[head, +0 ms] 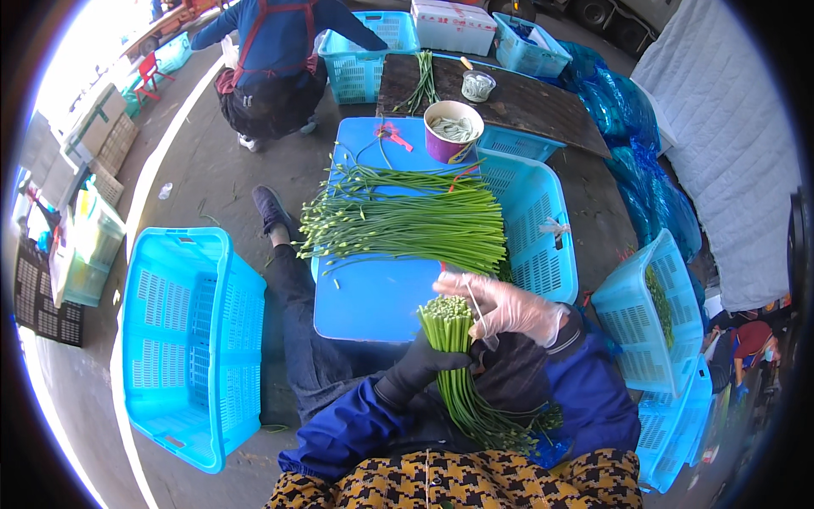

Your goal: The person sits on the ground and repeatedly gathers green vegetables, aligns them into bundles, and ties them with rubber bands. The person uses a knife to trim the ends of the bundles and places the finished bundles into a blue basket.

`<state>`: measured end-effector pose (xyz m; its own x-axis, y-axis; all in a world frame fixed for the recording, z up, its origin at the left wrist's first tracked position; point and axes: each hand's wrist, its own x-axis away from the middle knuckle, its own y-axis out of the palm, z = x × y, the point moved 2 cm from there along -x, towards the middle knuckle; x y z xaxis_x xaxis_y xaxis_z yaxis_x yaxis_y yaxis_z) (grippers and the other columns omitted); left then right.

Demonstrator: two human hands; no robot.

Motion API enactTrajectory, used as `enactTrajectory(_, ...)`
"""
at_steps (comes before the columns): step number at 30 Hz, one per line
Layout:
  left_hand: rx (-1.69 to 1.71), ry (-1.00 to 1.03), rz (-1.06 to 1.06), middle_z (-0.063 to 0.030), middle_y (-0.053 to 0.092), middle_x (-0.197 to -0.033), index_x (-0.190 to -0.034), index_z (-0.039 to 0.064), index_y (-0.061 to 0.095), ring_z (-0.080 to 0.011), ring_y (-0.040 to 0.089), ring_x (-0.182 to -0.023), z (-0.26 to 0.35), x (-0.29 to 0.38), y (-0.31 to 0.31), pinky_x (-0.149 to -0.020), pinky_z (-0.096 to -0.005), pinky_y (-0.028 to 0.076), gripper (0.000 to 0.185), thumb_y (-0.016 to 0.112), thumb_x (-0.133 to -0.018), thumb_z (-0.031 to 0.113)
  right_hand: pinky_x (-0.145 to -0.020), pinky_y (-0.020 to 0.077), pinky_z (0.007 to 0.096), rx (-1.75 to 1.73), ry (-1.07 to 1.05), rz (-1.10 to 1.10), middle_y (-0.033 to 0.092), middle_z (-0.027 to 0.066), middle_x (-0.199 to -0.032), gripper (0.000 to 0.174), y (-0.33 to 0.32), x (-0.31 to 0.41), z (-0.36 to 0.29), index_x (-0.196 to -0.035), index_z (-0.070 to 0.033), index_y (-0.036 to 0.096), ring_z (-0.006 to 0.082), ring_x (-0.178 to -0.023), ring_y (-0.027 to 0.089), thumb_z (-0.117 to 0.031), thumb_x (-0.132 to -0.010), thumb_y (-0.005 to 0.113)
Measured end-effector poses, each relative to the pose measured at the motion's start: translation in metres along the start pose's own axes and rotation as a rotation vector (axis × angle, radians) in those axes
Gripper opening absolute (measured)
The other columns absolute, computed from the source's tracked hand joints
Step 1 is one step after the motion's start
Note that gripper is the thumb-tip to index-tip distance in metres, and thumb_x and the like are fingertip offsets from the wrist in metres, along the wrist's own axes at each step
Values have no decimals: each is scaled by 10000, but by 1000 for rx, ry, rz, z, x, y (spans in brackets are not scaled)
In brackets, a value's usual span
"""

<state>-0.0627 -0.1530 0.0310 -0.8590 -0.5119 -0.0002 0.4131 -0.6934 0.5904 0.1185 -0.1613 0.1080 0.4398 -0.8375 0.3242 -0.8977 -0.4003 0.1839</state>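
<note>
My left hand (420,366), in a dark glove, grips a bundle of flowering garlic chives (467,394) just below its cut ends. The ends point up, and the stems bend down across my lap to the right. My right hand (505,308) wears a clear plastic glove. A pale rubber band (472,294) is stretched over its fingers, close beside the cut ends. Beyond my hands a loose heap of flowering chives (407,219) lies across a blue board (375,305), buds to the left. At the board's far corner stands a paper tub (442,143) of pale bands.
An upright blue crate (219,356) stands at my left, and another crate (559,254) adjoins the board's right side. Behind it, a dark wooden plank (531,105) bears chives and a small plastic cup (477,86). A person (273,63) squats ahead by a crate (353,79).
</note>
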Motion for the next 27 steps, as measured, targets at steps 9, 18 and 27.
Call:
enactTrajectory(9, -387, 180, -19, -84, 655, -1221, -1343, 38, 565, -229, 637, -1133, -12, -15, 8, -994, -369, 519, 582, 784, -804, 45, -1147, 419, 462, 1383, 181, -382, 534, 219, -1476, 1044, 48, -35, -105, -1565, -42, 334, 416, -1424, 442, -436, -755, 862)
enactTrajectory(18, -426, 211, -171, -70, 691, -1104, -1194, 21, 662, -190, 649, -1032, -9, 0, 21, -932, -348, 531, 469, 854, -789, 159, -883, 517, 396, 773, 303, -735, 737, 76, -1175, 384, -19, -86, -11, -1179, -89, 737, 223, -1034, 665, -387, -984, 593)
enactTrajectory(27, 397, -100, 194, -131, 674, -926, -1296, -8, 521, -233, 674, -814, 4, 12, -10, -703, -357, 568, 534, 736, -827, 127, -922, 505, 369, 818, -449, 187, 678, 45, -637, 325, 0, 53, -29, -601, -71, 697, 192, -964, 668, -237, -865, 792)
